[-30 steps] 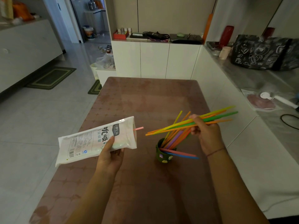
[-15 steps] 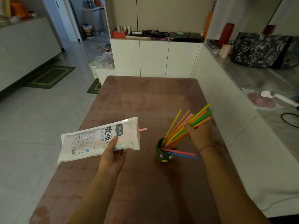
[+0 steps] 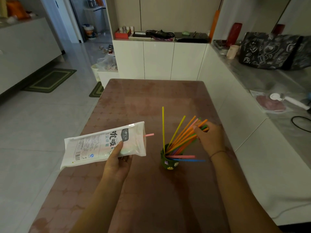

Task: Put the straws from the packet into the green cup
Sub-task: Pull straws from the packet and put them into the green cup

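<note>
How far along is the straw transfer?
Done: many straws, such as the yellow straw, stand in the green cup. In hand: the right hand grips an orange and green bunch with its lower ends in the cup; the left hand holds the packet. Left: a pink straw poking from the packet; more inside, cannot tell.
</note>
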Demonstrator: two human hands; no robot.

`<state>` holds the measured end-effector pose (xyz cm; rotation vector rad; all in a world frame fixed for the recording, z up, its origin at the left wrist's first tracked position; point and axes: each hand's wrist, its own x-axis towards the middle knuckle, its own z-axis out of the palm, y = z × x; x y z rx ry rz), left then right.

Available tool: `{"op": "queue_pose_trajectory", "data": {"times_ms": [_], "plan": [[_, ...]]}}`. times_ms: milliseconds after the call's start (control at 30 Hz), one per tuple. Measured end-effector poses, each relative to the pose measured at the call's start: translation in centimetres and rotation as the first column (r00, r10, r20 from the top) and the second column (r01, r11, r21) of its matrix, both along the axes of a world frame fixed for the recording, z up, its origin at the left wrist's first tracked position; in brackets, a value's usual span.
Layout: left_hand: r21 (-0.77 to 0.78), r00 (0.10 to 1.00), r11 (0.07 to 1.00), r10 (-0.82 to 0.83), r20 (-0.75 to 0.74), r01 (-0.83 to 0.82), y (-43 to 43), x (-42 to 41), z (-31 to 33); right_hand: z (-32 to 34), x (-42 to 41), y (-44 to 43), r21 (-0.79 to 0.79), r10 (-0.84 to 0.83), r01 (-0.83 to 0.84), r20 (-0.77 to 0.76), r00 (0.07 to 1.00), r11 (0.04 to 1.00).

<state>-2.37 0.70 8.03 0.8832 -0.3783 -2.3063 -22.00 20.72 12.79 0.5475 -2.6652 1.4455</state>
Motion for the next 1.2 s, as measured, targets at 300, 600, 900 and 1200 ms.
{"op": "queue_pose_trajectory", "data": {"times_ms": [300,600,900,1200], "plan": [[0.006,1.0,1.0,0.008,-0.015,-0.008,0.3,-0.3,0.2,-0.3,0.8,-2.0,0.276,0.1,-0.123,0.095,0.99,0.953],[0.006,1.0,1.0,0.016,-0.016,-0.015,0.2,0.0,0.1,0.9,-0.5,0.2,-0.023,0.02,-0.02,0.013,1.0,1.0],[-0.006,0.999,1.0,-0.02,-0.043,0.02,0.9,-0.5,0.9,0.4,0.7,-0.2,-0.017,0.04,-0.039,0.035,0.999,0.999],[-0.277,0.989,0.957,-0.119,-0.086,0.091,1.9,-0.9,3.0,4.8,6.8,-3.5,-0.565,0.132,-0.022,0.154,0.979,0.825]]}}
